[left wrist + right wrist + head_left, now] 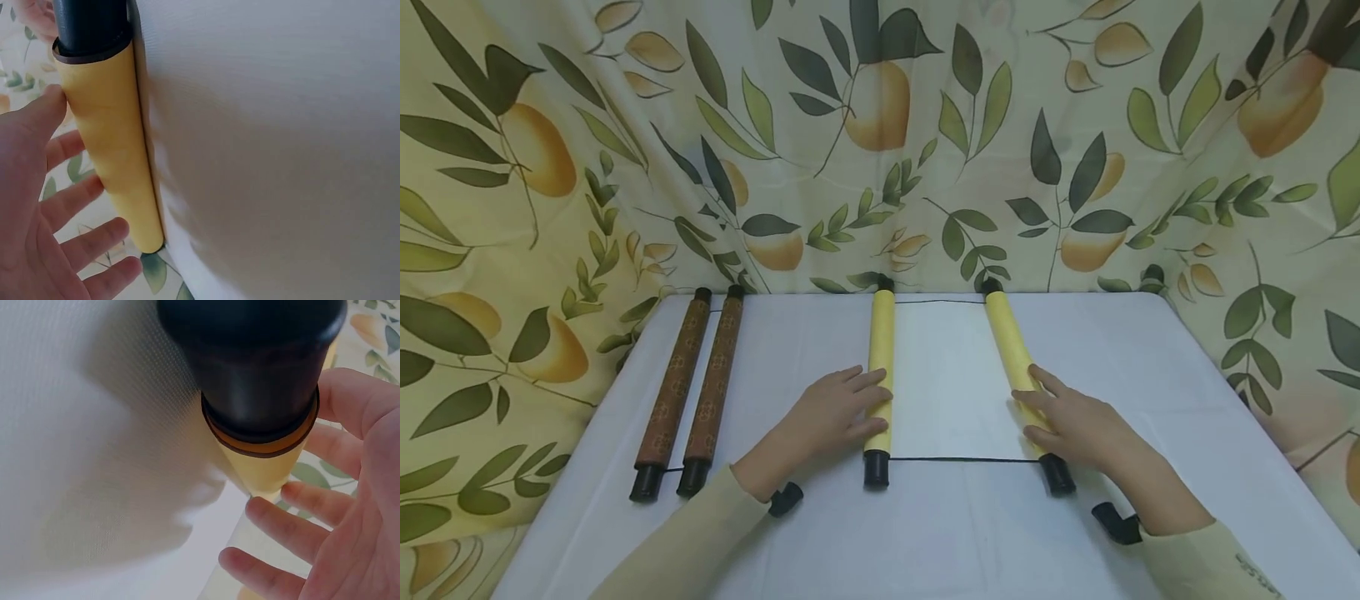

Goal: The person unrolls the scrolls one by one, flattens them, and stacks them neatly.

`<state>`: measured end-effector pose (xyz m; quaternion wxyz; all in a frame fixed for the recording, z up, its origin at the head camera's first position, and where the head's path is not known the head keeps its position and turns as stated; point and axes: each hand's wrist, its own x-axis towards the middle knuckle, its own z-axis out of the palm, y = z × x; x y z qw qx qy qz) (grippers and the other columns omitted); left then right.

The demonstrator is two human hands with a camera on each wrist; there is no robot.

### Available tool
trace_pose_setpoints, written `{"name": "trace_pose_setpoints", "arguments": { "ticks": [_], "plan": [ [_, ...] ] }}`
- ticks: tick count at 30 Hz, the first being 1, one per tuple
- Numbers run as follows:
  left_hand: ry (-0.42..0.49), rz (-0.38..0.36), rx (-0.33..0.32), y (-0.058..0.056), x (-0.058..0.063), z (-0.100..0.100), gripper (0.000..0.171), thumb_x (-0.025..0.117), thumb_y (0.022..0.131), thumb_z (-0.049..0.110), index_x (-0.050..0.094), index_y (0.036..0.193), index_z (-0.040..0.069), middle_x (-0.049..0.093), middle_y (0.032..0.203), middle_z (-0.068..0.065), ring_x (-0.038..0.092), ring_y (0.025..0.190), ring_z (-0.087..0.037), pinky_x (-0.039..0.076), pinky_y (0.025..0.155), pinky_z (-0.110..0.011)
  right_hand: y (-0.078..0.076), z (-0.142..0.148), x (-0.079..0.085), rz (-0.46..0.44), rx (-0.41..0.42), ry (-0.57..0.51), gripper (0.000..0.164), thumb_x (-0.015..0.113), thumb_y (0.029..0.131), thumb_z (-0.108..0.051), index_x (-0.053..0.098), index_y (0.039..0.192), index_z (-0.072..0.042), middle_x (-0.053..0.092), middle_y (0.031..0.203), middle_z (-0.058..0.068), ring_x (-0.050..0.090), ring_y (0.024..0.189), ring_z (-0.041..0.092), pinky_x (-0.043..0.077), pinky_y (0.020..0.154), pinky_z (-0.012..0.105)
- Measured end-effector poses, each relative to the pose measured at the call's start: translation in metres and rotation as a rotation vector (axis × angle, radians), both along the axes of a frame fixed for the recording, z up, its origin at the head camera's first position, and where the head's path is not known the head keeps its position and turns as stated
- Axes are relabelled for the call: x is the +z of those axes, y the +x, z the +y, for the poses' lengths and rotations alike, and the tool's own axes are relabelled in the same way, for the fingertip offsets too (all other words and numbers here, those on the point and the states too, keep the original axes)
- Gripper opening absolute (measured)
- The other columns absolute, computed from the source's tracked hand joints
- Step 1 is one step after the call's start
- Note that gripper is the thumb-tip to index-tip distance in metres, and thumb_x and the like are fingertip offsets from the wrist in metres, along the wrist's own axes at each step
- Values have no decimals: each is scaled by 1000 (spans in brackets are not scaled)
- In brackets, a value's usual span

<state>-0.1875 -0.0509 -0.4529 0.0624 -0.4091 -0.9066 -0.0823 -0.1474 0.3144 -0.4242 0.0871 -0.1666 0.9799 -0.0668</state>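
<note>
Head cam: I've got the left hand on the left yellow roll and right hand on the right yellow roll, white sheet between them on the table, brown scroll off to the left. Left wrist cam: fingers loosely spread along the roll. Right wrist: fingers spread too, near a black knob

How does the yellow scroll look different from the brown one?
The yellow scroll is plain, while the brown scroll has a pattern. The yellow scroll is spread wider, showing a broad white sheet; the brown scroll is nearly closed. The left hand and right hand touch the yellow scroll, but not the brown scroll. Both have black ends.
</note>
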Motion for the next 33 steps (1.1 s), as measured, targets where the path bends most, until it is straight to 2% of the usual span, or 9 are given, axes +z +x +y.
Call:
{"name": "trace_pose_setpoints", "arguments": {
  "ticks": [7, 9, 15, 20, 28, 33],
  "plan": [
    [-41, -9, 40, 2, -1, -2, 42, 41, 93, 51, 53, 128, 33, 39, 141, -5, 35, 129, -23, 30, 104, -38, -1, 3, -3, 15, -4, 14, 50, 58, 86, -26, 47, 135, -19, 19, 148, 18, 53, 81, 20, 41, 55, 31],
    [-38, -1, 39, 2, -2, -3, 41, 40, 93, 51, 55, 127, 32, 38, 142, -4, 35, 130, -24, 30, 104, -38, -1, 4, -3, 26, 6, 22, 50, 58, 87, -26, 47, 135, -18, 20, 147, 19, 53, 81, 20, 42, 55, 32],
    [-11, 9, 27, 0, -6, -9, 42, 37, 95, 49, 55, 126, 27, 35, 145, 1, 32, 131, -31, 29, 104, -41, 0, 7, -2, 28, -10, 35, 58, 63, 84, -39, 47, 135, -19, 23, 147, 18, 56, 83, 21, 47, 62, 43],
    [13, 11, 45, 0, -8, -13, 39, 40, 95, 47, 55, 124, 26, 41, 141, -1, 33, 131, -29, 29, 105, -41, 0, 11, -1, 30, -9, 14, 55, 65, 83, -32, 48, 134, -20, 23, 146, 19, 55, 79, 21, 44, 56, 38],
    [20, -16, 54, 4, -8, -19, 36, 43, 94, 45, 57, 123, 30, 42, 138, -6, 33, 130, -27, 28, 105, -41, 5, 19, -6, 14, -21, -6, 48, 65, 83, -32, 55, 128, -21, 21, 147, 19, 56, 96, 28, 46, 60, 41],
    [67, -4, 50, 5, -7, -22, 34, 47, 93, 45, 59, 118, 27, 42, 139, -5, 34, 129, -32, 27, 104, -44, 6, 20, -6, 41, -14, -14, 45, 62, 82, -24, 56, 127, -19, 21, 146, 20, 55, 88, 25, 41, 51, 32]
  ]
}}
